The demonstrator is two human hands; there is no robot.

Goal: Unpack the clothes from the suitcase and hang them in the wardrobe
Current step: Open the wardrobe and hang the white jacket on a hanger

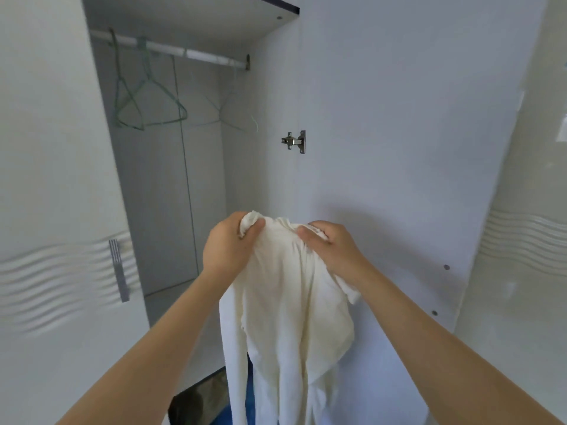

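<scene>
Down at the near edge, a blue patch (250,407) and a dark thing (191,401) showed beside the cloth, too cut off to name. Both bare forearms (147,348) reached up from the near corners toward the middle of the view. The left hand (227,245) clutched the shirt (288,305) at its upper left corner, fingers curled round a bunched wad with the thumb on top. The right hand (333,250) grasped the upper right part, thumb laid on the near face and fingers hidden behind the fabric. The shirt, cream and creased, hung straight down between the arms, in front of the wardrobe (159,194) and not yet inside it, a long fold trailing at its left side. Just beyond it stood the open right door (399,133), a metal hinge (294,142) at its left edge. To the left, the shut door (55,179) carried a long handle (118,269). Farther in, two green hangers (144,99) and a pale hanger (233,118) dangled from the rail (196,53), under a shelf (199,16).
</scene>
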